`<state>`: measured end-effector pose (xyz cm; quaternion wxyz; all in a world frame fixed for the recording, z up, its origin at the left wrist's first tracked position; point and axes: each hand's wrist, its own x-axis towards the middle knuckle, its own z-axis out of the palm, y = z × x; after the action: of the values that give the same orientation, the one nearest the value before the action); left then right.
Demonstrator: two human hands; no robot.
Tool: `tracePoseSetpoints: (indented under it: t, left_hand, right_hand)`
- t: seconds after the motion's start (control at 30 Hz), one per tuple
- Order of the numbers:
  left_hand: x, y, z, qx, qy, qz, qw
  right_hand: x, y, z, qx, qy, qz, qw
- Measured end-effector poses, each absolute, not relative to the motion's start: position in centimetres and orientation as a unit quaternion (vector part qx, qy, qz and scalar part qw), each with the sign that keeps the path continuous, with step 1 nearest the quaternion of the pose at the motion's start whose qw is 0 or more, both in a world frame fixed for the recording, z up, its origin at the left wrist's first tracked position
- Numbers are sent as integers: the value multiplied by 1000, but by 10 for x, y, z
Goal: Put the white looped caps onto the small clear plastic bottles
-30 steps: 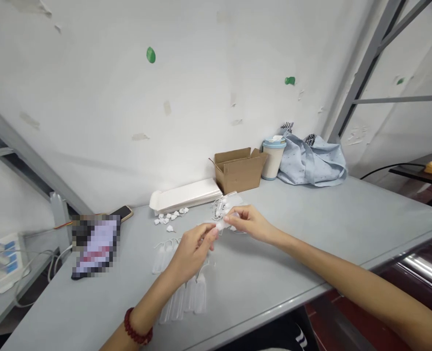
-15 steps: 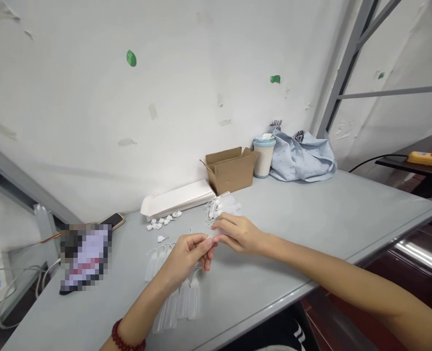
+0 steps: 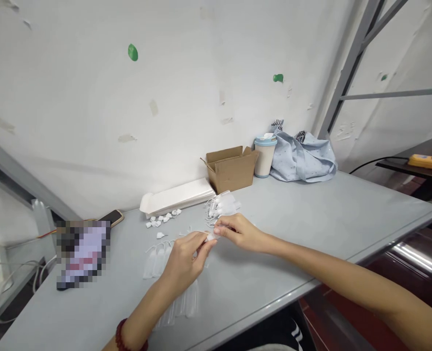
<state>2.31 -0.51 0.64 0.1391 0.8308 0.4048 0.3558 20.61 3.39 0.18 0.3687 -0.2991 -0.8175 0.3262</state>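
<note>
Between the thumb and fingers of my left hand (image 3: 188,258) is a small white piece (image 3: 211,237), partly covered by the fingertips. My right hand (image 3: 240,233) meets it from the right in a pinch; whatever its fingertips grip is too small to make out. Just behind lies a cluster of clear plastic tubes with white ends and thin loops (image 3: 226,204). More clear tubes (image 3: 153,263) are lined up to the left of my left hand, and others (image 3: 190,300) lie partly hidden under that forearm. A single white cap with a thin tip (image 3: 160,235) rests nearby.
Several small white caps (image 3: 163,218) lie in front of a long white carton (image 3: 179,197). Along the wall stand an open cardboard box (image 3: 234,174), a lidded cup (image 3: 265,158) and a light blue bag (image 3: 304,158). A phone (image 3: 112,217) and a blurred-out item (image 3: 86,256) sit left.
My left hand has turned over, its back now more toward me, and the white piece shows at its fingertips. My right fingers have lifted slightly and closed together more.
</note>
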Motion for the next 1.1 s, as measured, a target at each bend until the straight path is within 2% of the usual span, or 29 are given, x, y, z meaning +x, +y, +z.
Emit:
tracePoseSetpoints:
  t: [0.13, 0.23, 0.47, 0.63, 0.73, 0.83, 0.97, 1.1]
  left_hand:
    - [18, 0, 11, 792, 462, 352, 187]
    - [3, 11, 16, 777, 499, 331, 192]
    - [-56, 43, 10, 772, 611, 173, 31]
    - [-80, 51, 9, 764, 632, 119, 56]
    - [-83, 52, 6, 765, 630, 116, 65]
    - [-84, 55, 2, 763, 633, 111, 62]
    - [-82, 58, -1, 767, 631, 101, 58]
    - [-80, 59, 0, 768, 632, 93, 54]
  right_hand:
    - [207, 36, 5, -331, -793, 353, 369]
    - [211, 39, 7, -347, -803, 309, 374]
    - [224, 64, 3, -367, -835, 147, 384]
    - [228, 105, 16, -402, -840, 68, 359]
    - [230, 130, 24, -450, -844, 102, 275]
    - [231, 149, 23, -448, -849, 139, 243]
    - [232, 159, 15, -435, -854, 161, 233]
    - [237, 160, 10, -440, -846, 154, 260]
